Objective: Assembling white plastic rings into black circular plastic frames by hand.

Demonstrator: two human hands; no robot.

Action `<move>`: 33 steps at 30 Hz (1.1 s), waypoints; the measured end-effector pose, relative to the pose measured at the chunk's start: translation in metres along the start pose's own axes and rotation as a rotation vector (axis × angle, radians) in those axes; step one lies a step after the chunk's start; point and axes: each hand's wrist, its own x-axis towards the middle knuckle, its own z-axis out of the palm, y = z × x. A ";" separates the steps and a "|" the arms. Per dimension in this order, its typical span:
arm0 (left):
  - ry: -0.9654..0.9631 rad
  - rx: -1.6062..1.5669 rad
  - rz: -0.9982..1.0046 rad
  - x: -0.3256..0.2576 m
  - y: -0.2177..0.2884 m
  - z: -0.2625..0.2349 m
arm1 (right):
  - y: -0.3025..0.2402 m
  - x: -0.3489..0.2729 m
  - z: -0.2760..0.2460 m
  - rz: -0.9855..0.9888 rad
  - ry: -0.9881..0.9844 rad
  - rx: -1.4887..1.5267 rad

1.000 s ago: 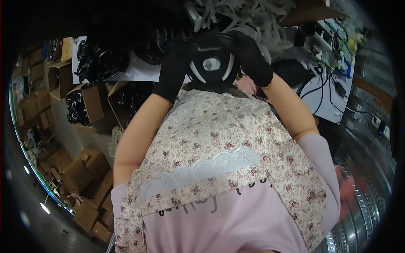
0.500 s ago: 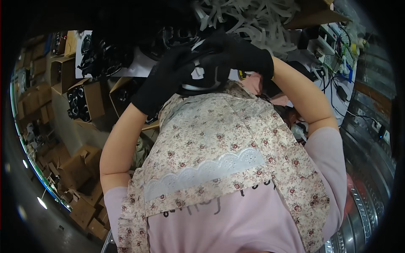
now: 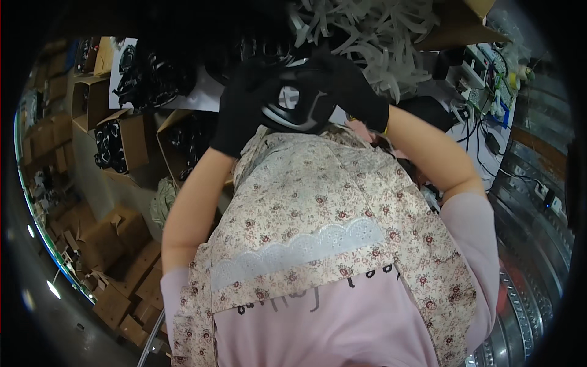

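Close in front of my chest is a black curved plastic piece (image 3: pixel 313 117) with a pale grey strip along its lower rim and an opening in its middle. My left hand (image 3: pixel 240 116), in a black glove, is closed on its left side. On the other side my right hand (image 3: pixel 358 92), gloved too, grips the upper right edge. Black gloves against black plastic hide most of the fingertips. Just beyond my right hand lies a heap of translucent white curved strips (image 3: pixel 388 43).
Black framed parts (image 3: pixel 153 82) pile up on the white table at the left. Open cardboard boxes (image 3: pixel 134 147) with similar black parts stand below it. Cables and a power adapter (image 3: pixel 493 140) lie at the right. Flattened cartons (image 3: pixel 131 244) cover the floor at the left.
The black piece has tilted and turned, so its opening and pale rim show more. My left hand and forearm have moved right and inward; my right hand has shifted slightly.
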 end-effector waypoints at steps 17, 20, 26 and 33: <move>-0.023 -0.016 -0.261 -0.047 0.008 0.005 | -0.039 0.013 -0.001 -0.248 -0.213 -0.531; 0.019 -0.030 -0.258 -0.048 0.007 0.011 | -0.025 0.027 -0.002 -0.363 -0.215 -0.593; 0.055 -0.029 -0.130 -0.045 -0.007 0.018 | -0.008 0.041 0.002 -0.365 -0.159 -0.711; 0.085 0.019 -0.244 -0.024 -0.020 0.010 | -0.002 0.059 0.001 -0.496 0.020 -0.631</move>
